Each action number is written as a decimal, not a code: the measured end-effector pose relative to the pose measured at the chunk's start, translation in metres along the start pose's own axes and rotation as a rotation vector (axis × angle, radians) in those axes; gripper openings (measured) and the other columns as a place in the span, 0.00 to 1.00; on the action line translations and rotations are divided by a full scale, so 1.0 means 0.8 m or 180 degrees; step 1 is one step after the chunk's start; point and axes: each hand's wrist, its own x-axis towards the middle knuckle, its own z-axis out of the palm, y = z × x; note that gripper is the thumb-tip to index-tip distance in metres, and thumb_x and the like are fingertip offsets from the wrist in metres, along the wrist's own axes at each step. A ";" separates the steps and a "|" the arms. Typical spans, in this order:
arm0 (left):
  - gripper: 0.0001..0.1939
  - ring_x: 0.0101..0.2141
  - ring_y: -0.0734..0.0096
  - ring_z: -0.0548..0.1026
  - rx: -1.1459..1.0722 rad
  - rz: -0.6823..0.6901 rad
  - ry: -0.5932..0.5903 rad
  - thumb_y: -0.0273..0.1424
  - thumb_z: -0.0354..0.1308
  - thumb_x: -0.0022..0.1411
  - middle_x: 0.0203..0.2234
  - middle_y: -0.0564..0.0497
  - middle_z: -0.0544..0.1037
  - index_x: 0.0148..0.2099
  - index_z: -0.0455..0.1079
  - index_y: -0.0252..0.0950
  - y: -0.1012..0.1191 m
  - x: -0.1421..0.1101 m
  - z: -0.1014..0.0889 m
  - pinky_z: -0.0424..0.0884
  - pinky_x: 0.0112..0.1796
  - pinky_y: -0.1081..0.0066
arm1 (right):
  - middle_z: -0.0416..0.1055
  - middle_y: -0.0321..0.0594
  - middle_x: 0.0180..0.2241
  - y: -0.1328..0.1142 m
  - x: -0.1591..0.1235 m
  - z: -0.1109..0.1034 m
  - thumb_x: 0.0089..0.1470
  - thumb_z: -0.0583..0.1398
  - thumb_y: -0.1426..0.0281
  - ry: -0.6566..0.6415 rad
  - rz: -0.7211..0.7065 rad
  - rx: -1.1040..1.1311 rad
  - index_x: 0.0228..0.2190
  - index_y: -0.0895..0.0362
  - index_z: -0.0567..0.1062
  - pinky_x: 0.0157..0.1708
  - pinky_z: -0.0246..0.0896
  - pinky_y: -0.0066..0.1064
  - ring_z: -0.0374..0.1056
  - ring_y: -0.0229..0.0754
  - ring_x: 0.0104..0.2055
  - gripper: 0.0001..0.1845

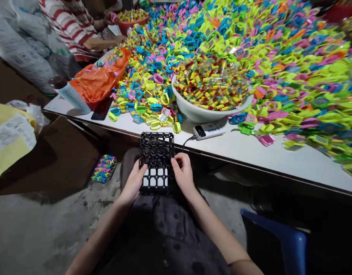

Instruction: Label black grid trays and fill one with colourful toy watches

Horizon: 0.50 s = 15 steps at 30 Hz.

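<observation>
A black plastic grid tray (156, 149) rests over my lap, just below the table's front edge. My left hand (134, 179) grips its left side, thumb laid over the rim. On the opposite side, my right hand (183, 172) holds the right rim between thumb and curled fingers. White shows through the lower openings of the grid, while the upper ones look dark. Beyond the tray, toy watches (155, 107) in yellow, blue and pink lie heaped on the table. A white basin (190, 109) stands among them, full of small yellow and red wrapped pieces.
A white device (209, 130) with a cable lies at the table edge (244, 149). Left are a dark phone (102, 109), a bottle (72, 95) and an orange bag (99, 80). A co-worker's striped sleeve (65, 26) is at the back left. A blue stool (279, 229) stands low right.
</observation>
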 end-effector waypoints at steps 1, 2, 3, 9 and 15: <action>0.28 0.55 0.63 0.62 -0.0034 -0.0064 -0.0029 0.40 0.57 0.55 0.55 0.45 0.63 0.56 0.58 0.37 -0.003 0.002 -0.001 0.59 0.55 0.66 | 0.61 0.38 0.34 0.000 0.002 0.000 0.54 0.54 0.64 -0.0003 -0.0021 -0.0014 0.29 0.56 0.66 0.37 0.54 0.29 0.58 0.38 0.37 0.08; 0.27 0.56 0.64 0.60 -0.0057 -0.0117 -0.0052 0.40 0.56 0.56 0.56 0.46 0.62 0.56 0.58 0.37 -0.007 0.003 -0.001 0.56 0.57 0.67 | 0.61 0.39 0.34 0.000 0.003 -0.001 0.54 0.54 0.65 -0.0009 -0.0019 0.0003 0.29 0.56 0.66 0.38 0.54 0.29 0.58 0.38 0.38 0.08; 0.27 0.57 0.65 0.59 -0.0068 -0.0149 -0.0080 0.40 0.56 0.56 0.57 0.46 0.61 0.56 0.58 0.37 -0.010 0.004 -0.002 0.55 0.57 0.67 | 0.61 0.38 0.34 0.002 0.005 -0.001 0.54 0.54 0.64 -0.0012 0.0017 0.0043 0.29 0.56 0.66 0.38 0.54 0.29 0.58 0.38 0.38 0.08; 0.29 0.55 0.62 0.62 0.0149 -0.0224 -0.0138 0.41 0.57 0.55 0.56 0.43 0.62 0.56 0.56 0.36 -0.021 0.005 0.001 0.60 0.54 0.64 | 0.60 0.37 0.31 0.018 0.011 0.002 0.55 0.52 0.64 0.0221 0.0385 0.0162 0.29 0.56 0.64 0.36 0.54 0.29 0.58 0.36 0.34 0.08; 0.25 0.56 0.63 0.59 0.0686 0.0005 0.0161 0.41 0.55 0.56 0.55 0.49 0.63 0.55 0.60 0.41 -0.029 0.009 -0.003 0.53 0.58 0.63 | 0.61 0.40 0.40 0.021 0.010 0.005 0.54 0.53 0.62 0.0138 0.0484 0.0411 0.37 0.55 0.65 0.40 0.56 0.29 0.60 0.37 0.40 0.11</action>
